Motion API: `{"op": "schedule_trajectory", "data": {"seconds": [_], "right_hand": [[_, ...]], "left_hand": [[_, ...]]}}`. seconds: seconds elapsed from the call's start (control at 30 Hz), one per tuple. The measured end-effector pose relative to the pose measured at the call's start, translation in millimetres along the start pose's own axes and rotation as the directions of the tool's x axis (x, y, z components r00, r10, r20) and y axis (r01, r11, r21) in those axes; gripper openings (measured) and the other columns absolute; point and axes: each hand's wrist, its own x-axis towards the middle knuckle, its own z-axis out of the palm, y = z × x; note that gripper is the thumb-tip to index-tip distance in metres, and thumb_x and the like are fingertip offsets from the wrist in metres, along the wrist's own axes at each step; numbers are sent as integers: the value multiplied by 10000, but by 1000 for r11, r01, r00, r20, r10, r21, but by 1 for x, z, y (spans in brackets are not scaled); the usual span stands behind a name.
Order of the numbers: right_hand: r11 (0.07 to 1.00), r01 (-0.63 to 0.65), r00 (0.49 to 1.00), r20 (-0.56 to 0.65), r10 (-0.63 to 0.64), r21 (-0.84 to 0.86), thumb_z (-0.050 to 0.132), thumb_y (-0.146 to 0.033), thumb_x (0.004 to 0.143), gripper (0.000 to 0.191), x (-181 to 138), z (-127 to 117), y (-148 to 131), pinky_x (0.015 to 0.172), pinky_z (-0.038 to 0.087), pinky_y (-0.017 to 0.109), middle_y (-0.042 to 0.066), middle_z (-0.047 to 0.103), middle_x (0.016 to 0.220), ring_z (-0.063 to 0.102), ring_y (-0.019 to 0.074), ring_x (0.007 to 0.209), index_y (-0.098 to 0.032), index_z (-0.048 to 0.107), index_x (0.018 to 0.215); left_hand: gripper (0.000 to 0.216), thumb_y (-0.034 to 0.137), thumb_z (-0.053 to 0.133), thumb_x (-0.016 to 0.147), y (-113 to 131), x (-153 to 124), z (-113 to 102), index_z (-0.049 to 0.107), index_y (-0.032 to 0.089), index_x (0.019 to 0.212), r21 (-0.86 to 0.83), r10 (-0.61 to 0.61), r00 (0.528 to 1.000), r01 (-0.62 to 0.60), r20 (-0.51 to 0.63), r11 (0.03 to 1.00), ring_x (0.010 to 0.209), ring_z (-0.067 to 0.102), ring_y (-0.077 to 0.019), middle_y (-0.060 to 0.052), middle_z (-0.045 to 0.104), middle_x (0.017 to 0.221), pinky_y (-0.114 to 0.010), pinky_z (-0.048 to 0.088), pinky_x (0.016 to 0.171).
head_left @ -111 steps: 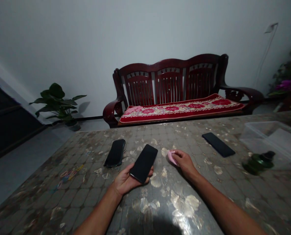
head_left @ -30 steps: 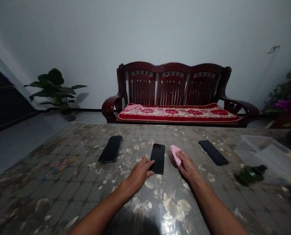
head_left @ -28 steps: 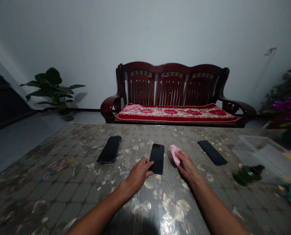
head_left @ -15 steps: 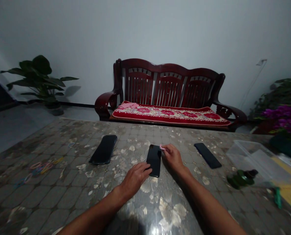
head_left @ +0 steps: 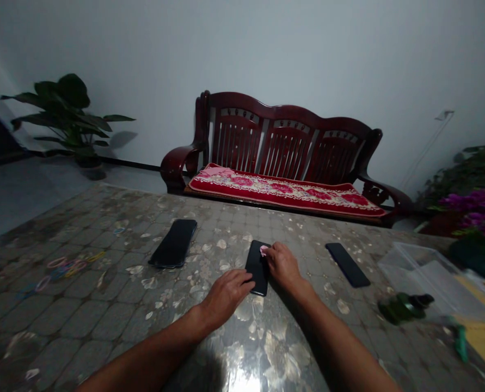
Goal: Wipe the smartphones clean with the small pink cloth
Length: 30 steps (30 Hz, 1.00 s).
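A black smartphone (head_left: 257,275) lies flat on the patterned table in front of me. My left hand (head_left: 228,293) rests at its lower left side, fingers stretched out and fingertips on the screen's edge. In my right hand (head_left: 282,265) a small pink cloth (head_left: 263,250) is pinched and pressed to the upper part of the screen; most of it is hidden by the fingers. To the left lies a second, larger dark phone (head_left: 174,244). A third phone (head_left: 347,265), dark with a bluish edge, lies to the right.
Coloured rubber bands (head_left: 68,268) are scattered at the left. On the right are a green bottle (head_left: 403,308) with a black cap, a clear plastic box (head_left: 405,253), and a yellow sheet (head_left: 481,340). A wooden bench (head_left: 234,141) stands behind the table (head_left: 115,321).
My right hand has moved the pink cloth left, from the phone's upper right corner onto its screen. My left hand stays at the phone's edge. The camera view has tilted slightly.
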Motion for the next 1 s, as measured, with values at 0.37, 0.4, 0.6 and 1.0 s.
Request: {"op": "schedule_trajectory", "data": {"seconds": [0.37, 0.4, 0.6, 1.0], "right_hand": [[995, 3, 1000, 15, -2, -103, 454, -261, 1025, 319, 17, -6, 1, 795, 365, 299, 99, 666, 1008, 561, 219, 951, -233, 731, 1182], [994, -5, 1000, 13, 7, -107, 448, -264, 1029, 323, 19, -5, 0, 793, 363, 299, 99, 666, 1008, 561, 219, 947, -230, 729, 1184], [992, 119, 992, 48, -117, -52, 472, -212, 1006, 308, 14, -3, -4, 808, 356, 285, 80, 654, 1010, 553, 205, 961, -240, 711, 1198], [994, 30, 999, 23, -28, -104, 474, -175, 982, 342, 31, 1, -5, 804, 376, 299, 97, 666, 1049, 572, 229, 984, -236, 714, 1219]], "left_hand": [[316, 122, 547, 968, -4, -1, -2, 710, 220, 1220, -99, 14, 999, -9, 53, 995, 1258, 624, -280, -106, 694, 1293, -466, 540, 1030], [317, 115, 547, 965, -4, -1, -3, 712, 214, 1216, -107, 16, 998, -10, 56, 994, 1261, 622, -280, -108, 691, 1297, -463, 539, 1035], [367, 83, 517, 961, -2, 0, -4, 695, 234, 1244, -171, -10, 998, 21, 65, 985, 1287, 603, -239, -78, 676, 1328, -414, 524, 1066], [364, 83, 501, 972, 9, 4, 2, 691, 228, 1245, -191, 5, 997, 9, 75, 982, 1284, 607, -223, -74, 682, 1320, -414, 521, 1077]]}}
